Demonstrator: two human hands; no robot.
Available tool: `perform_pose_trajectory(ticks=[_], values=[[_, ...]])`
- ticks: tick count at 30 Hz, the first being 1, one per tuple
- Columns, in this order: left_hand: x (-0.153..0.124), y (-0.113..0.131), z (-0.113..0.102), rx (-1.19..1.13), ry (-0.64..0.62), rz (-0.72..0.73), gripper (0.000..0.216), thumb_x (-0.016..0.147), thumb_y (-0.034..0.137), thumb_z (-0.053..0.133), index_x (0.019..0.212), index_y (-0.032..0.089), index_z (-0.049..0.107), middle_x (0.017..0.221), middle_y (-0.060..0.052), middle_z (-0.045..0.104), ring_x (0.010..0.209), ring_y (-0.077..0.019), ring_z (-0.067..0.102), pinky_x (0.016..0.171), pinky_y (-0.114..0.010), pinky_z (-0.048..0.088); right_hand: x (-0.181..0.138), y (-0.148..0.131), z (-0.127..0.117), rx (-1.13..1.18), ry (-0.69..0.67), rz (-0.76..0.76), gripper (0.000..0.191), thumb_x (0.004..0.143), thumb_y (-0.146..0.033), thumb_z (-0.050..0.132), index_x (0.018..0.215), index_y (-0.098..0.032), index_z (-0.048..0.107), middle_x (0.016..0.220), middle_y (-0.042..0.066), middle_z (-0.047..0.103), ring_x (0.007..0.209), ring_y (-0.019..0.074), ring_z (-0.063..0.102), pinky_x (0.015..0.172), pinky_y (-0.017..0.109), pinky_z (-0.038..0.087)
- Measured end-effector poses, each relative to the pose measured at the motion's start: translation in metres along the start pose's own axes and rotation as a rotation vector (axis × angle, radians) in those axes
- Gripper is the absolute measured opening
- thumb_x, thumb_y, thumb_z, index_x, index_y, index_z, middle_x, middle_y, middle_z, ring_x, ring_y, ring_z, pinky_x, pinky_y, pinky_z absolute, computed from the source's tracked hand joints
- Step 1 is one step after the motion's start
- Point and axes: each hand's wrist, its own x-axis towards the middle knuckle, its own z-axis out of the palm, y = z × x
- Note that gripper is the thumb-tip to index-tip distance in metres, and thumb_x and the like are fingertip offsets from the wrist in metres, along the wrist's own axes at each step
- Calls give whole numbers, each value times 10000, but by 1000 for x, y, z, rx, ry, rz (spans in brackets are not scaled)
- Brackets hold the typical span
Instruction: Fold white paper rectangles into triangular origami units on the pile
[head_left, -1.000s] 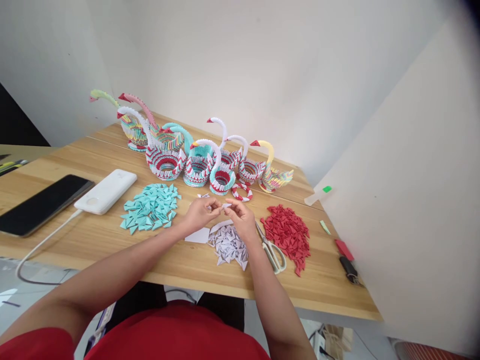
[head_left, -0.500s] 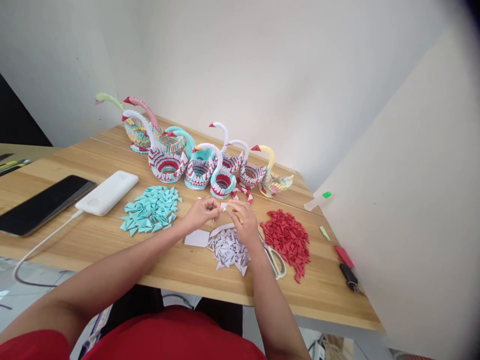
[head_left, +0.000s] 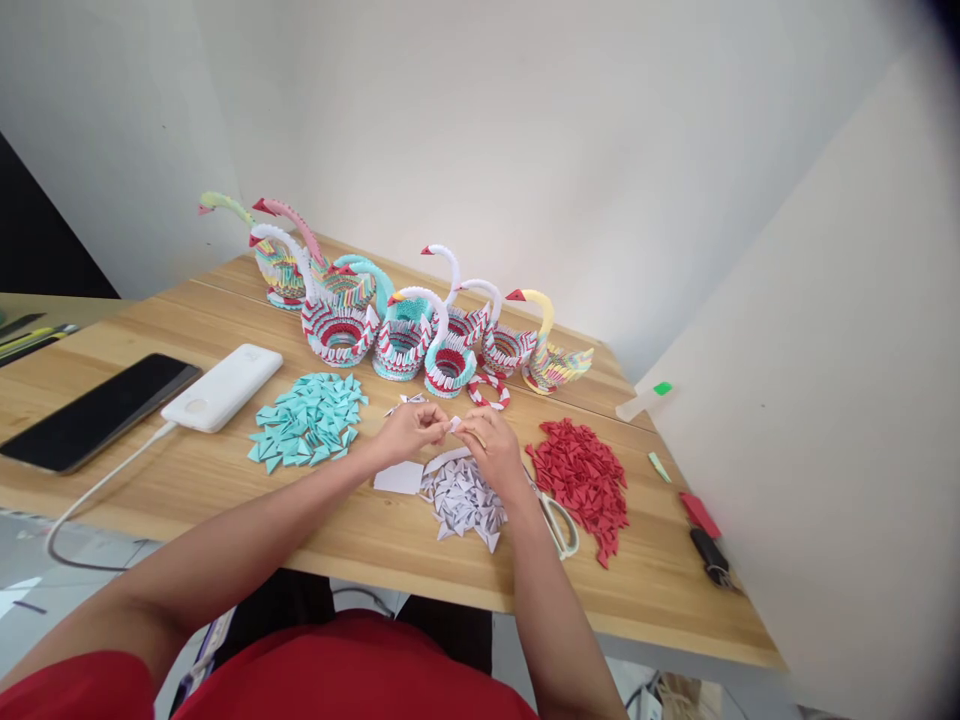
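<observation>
Between my fingertips is a small white piece of paper (head_left: 454, 424), partly hidden by the fingers. My left hand (head_left: 411, 432) pinches its left side, and my right hand (head_left: 489, 442) grips it from the right. Just below my hands lie a pile of folded white paper triangles (head_left: 466, 500), a stack of white paper slips (head_left: 398, 478) and a white strip (head_left: 447, 459). A few more folded white pieces (head_left: 405, 402) sit behind my left hand. Scissors (head_left: 559, 525) lie partly under my right forearm.
Turquoise triangles (head_left: 309, 420) are heaped at left, red ones (head_left: 581, 480) at right. Several paper swans (head_left: 341, 330) stand along the back, with a red-and-white ring (head_left: 489, 391) before them. A phone (head_left: 97, 410), white power bank (head_left: 223, 388) and black object (head_left: 709, 557) lie toward the sides.
My hands have drawn closer together around the white paper, and it now shows as a smaller, folded-looking piece. The whole view has shifted slightly.
</observation>
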Motion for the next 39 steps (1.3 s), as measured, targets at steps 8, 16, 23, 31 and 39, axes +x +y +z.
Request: perform_pose_trajectory(ticks=[8, 16, 23, 31, 39], values=[[1, -6, 0, -19, -9, -17, 245, 792, 361, 584, 724, 126, 607, 620, -8, 592, 578, -102, 515, 597, -225, 396, 0, 2, 2, -3, -17, -22, 131, 905, -235, 531, 881, -211, 657, 826, 50, 658, 808, 187, 587, 747, 311, 446], [2, -6, -1, -68, -122, -38, 262, 806, 377, 567, 764, 127, 633, 635, -19, 616, 594, -115, 540, 588, -223, 400, -1, 4, 3, -4, -27, -30, 163, 913, -244, 515, 840, -211, 656, 818, 53, 660, 804, 185, 579, 755, 318, 442], [-2, 2, 1, 215, -23, 88, 266, 841, 318, 511, 677, 149, 634, 629, 4, 609, 596, -114, 490, 568, -215, 354, -1, 8, 3, -36, -81, -32, 218, 940, -278, 464, 892, -218, 668, 860, 66, 649, 841, 193, 575, 768, 319, 444], [-2, -4, 2, 314, -19, 116, 223, 849, 305, 507, 772, 156, 654, 733, -13, 656, 669, -139, 540, 623, -233, 358, 1, 4, 1, -44, -101, -28, 228, 949, -246, 425, 887, -201, 639, 849, 73, 624, 843, 201, 555, 774, 316, 432], [-3, -3, 2, 286, -84, 132, 166, 800, 292, 561, 851, 156, 644, 776, -20, 661, 719, -150, 568, 661, -233, 404, 0, 9, -1, -20, -89, 6, 198, 935, -236, 442, 863, -198, 623, 843, 66, 620, 826, 194, 554, 756, 309, 429]])
